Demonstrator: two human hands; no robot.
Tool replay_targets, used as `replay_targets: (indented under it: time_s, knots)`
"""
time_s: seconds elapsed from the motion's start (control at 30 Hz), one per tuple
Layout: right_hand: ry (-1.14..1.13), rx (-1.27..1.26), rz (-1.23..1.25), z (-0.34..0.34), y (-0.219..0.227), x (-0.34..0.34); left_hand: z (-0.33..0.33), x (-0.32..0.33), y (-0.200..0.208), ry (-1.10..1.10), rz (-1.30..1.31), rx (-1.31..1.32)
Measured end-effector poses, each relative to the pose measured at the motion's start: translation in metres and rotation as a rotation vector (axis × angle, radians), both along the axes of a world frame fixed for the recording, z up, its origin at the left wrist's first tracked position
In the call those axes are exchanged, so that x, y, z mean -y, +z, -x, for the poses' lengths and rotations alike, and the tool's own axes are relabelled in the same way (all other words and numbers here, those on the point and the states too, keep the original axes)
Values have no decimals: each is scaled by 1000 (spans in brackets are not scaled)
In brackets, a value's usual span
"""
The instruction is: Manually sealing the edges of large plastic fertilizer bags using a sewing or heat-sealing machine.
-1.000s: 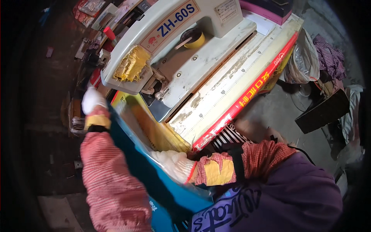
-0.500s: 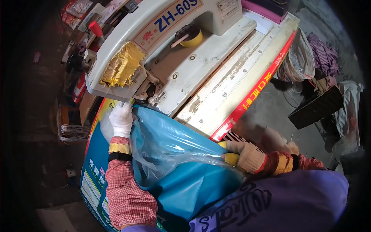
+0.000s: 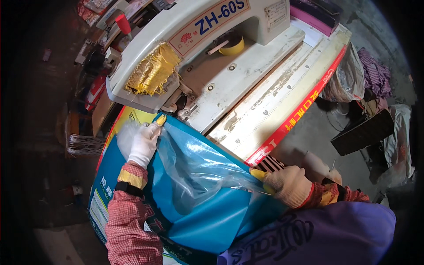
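A blue woven sack (image 3: 211, 221) with a clear plastic liner (image 3: 194, 181) stretches below an industrial sewing machine (image 3: 152, 84). In a white glove with a yellow fingertip, my left hand (image 3: 148, 139) pinches the sack's top edge just under the machine's sewing head. My right hand (image 3: 287, 183), in a tan glove with yellow fingertips, grips the other end of that edge beside the table's front corner. Between both hands the edge runs taut and nearly straight. The liner bunches inside the sack's mouth. The sack's lower part is hidden by my left arm and purple apron.
The machine stands on a worn white table (image 3: 274, 106) with red tape (image 3: 300, 108) along its front edge. A yellow tape roll (image 3: 232, 46) lies under the machine's arm. At the right are plastic bags (image 3: 346, 77), a checked cloth (image 3: 375, 73) and a dark box (image 3: 364, 132).
My left hand has drawn slightly back from the sewing head, its yellow fingertip now showing on the edge. The sack's edge is straighter. The whole view has shifted a little.
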State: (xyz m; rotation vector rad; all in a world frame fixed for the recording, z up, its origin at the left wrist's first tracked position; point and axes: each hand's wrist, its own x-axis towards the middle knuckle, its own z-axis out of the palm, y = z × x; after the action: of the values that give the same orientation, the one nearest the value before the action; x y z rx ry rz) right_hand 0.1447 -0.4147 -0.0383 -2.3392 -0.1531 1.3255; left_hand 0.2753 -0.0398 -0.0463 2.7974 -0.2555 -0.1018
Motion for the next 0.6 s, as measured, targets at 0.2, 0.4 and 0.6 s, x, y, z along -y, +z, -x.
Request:
replay_targets:
  time_s: [0.2,0.4,0.6]
  knots:
    - [-140,-44,-44,11,-14,5,-11,22,8,-163,-281,126]
    - [272,418,87,-41,-23,-83,-96,-37,-1,-160,-302,488]
    - [350,948,-20,-145,-52,-192,-124,-66,95,99,-604,507]
